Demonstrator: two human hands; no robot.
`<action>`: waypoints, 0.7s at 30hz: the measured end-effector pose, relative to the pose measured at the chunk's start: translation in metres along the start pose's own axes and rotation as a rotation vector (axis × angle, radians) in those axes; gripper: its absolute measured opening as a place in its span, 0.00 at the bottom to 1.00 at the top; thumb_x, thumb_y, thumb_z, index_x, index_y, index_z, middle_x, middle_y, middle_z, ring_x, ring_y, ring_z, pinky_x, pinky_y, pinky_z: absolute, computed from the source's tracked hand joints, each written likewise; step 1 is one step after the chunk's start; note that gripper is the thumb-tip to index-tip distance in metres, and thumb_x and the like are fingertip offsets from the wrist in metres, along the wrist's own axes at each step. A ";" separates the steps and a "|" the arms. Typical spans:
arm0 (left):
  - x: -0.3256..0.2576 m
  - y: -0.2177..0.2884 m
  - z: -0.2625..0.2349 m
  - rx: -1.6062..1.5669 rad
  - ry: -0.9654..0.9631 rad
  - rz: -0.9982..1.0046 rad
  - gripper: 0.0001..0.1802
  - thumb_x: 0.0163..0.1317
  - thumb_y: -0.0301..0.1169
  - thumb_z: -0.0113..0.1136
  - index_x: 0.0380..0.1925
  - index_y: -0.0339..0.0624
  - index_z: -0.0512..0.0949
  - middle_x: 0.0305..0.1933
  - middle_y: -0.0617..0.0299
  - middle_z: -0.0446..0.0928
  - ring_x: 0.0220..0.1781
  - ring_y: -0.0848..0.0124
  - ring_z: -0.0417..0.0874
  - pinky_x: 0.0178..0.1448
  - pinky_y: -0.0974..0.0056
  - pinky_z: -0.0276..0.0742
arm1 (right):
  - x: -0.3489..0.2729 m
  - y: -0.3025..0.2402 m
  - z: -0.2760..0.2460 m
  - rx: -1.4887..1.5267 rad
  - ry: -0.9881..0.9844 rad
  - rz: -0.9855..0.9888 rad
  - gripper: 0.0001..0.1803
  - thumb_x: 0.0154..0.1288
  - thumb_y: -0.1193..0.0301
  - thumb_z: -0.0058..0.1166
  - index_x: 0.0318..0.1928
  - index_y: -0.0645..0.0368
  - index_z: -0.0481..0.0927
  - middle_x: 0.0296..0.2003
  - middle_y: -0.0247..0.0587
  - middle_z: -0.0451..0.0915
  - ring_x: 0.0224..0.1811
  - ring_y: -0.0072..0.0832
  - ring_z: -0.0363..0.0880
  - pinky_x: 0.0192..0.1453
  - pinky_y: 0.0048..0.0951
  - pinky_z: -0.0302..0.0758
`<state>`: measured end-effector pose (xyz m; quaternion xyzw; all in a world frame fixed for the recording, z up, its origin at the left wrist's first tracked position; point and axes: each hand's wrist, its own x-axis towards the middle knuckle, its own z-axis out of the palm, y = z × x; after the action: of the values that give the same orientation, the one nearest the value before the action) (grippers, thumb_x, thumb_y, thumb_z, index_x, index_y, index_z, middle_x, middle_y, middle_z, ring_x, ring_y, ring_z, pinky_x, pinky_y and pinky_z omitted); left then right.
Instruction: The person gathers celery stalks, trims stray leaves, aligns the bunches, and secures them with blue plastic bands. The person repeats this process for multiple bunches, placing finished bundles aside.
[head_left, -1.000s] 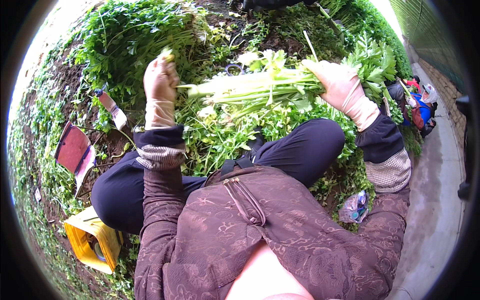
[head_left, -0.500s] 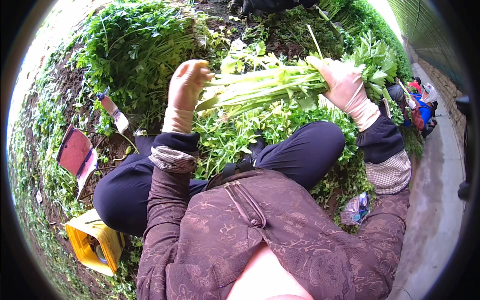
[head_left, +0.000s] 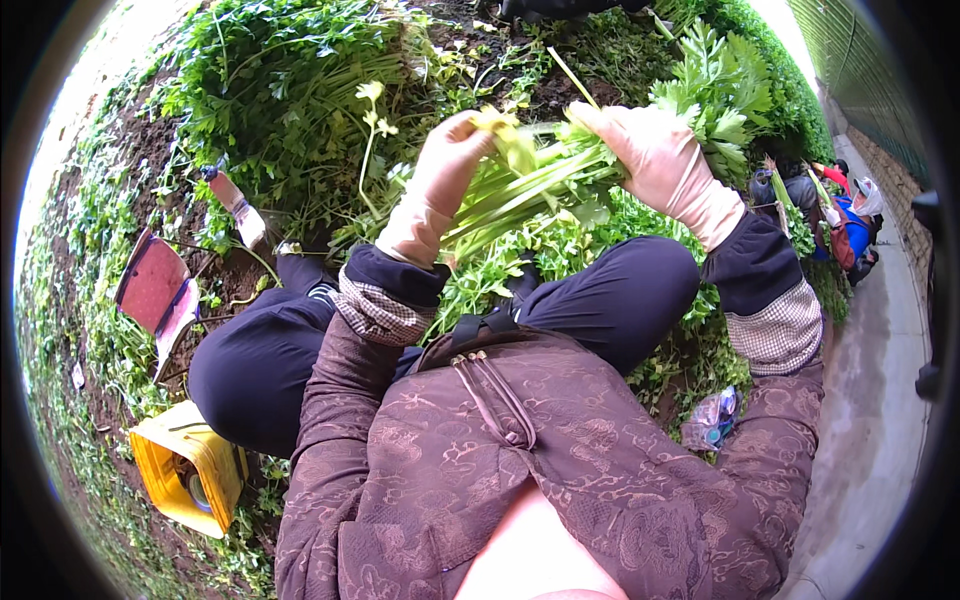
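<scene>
My right hand [head_left: 665,165], in a pale glove, is closed around a bunch of celery [head_left: 540,195]. The bunch lies roughly level in front of me, its leafy top [head_left: 715,85] sticking out past the right hand and its stalk ends toward the left. Over the bunch's near-left part, my left hand [head_left: 445,170], also gloved, pinches a yellowed celery leaf [head_left: 515,145]. Part of its fingertips is hidden by that leaf. One thin pale stalk with small leaves [head_left: 368,150] shows just left of the left hand, apart from it.
A big heap of cut celery [head_left: 280,90] lies at the far left. Loose leaves cover the soil under the bunch. A yellow container [head_left: 190,470] and a pinkish folded panel [head_left: 155,285] stand at left. On the right are a plastic bag [head_left: 712,418], a concrete path [head_left: 870,400] and another person [head_left: 855,220].
My left hand has moved right, in over the bunch, and now pinches a yellowed leaf. The right hand has shifted slightly left. A thin stalk has appeared left of my left hand.
</scene>
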<state>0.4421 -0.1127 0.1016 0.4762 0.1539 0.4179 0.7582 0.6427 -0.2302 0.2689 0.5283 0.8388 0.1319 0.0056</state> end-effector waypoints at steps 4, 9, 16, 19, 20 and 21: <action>0.007 0.022 -0.063 -0.145 0.303 0.072 0.11 0.72 0.37 0.58 0.42 0.41 0.80 0.33 0.65 0.80 0.26 0.78 0.75 0.28 0.72 0.71 | -0.001 0.005 0.003 0.196 0.094 0.041 0.42 0.50 0.81 0.63 0.69 0.51 0.67 0.42 0.46 0.83 0.40 0.41 0.84 0.44 0.38 0.81; -0.034 0.057 -0.239 -0.366 0.851 0.078 0.11 0.76 0.39 0.46 0.39 0.47 0.73 0.24 0.72 0.62 0.21 0.76 0.59 0.26 0.68 0.60 | -0.016 0.035 0.013 0.403 0.160 0.366 0.45 0.44 0.78 0.71 0.67 0.45 0.70 0.52 0.46 0.83 0.51 0.38 0.85 0.54 0.33 0.82; -0.064 -0.058 -0.259 1.260 0.870 0.123 0.17 0.60 0.35 0.64 0.45 0.34 0.78 0.43 0.52 0.82 0.41 0.57 0.82 0.50 0.58 0.79 | 0.001 0.078 0.168 0.909 0.145 0.372 0.36 0.50 0.76 0.67 0.63 0.57 0.74 0.52 0.41 0.83 0.53 0.29 0.80 0.62 0.29 0.73; -0.053 -0.103 -0.189 1.610 0.640 -0.015 0.21 0.57 0.37 0.65 0.48 0.36 0.79 0.48 0.47 0.82 0.49 0.53 0.82 0.57 0.54 0.77 | 0.005 0.055 0.266 1.726 -0.262 0.768 0.36 0.51 0.69 0.68 0.64 0.59 0.74 0.52 0.38 0.82 0.51 0.26 0.78 0.63 0.26 0.71; -0.051 -0.118 -0.166 1.307 0.521 -0.300 0.23 0.58 0.41 0.64 0.49 0.39 0.80 0.50 0.49 0.81 0.51 0.55 0.82 0.59 0.54 0.77 | 0.002 0.045 0.294 1.591 -0.442 0.798 0.33 0.51 0.68 0.68 0.60 0.60 0.77 0.49 0.37 0.84 0.51 0.25 0.78 0.62 0.27 0.70; -0.051 -0.135 -0.141 1.143 0.461 -0.495 0.21 0.59 0.42 0.64 0.48 0.40 0.81 0.51 0.51 0.82 0.51 0.57 0.83 0.58 0.58 0.77 | -0.008 0.033 0.314 1.667 -0.624 1.061 0.27 0.52 0.67 0.68 0.55 0.60 0.82 0.45 0.36 0.85 0.50 0.25 0.79 0.61 0.28 0.70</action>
<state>0.3883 -0.0956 -0.0916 0.6525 0.6143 0.1750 0.4077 0.7224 -0.1563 -0.0275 0.6768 0.2848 -0.6476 -0.2035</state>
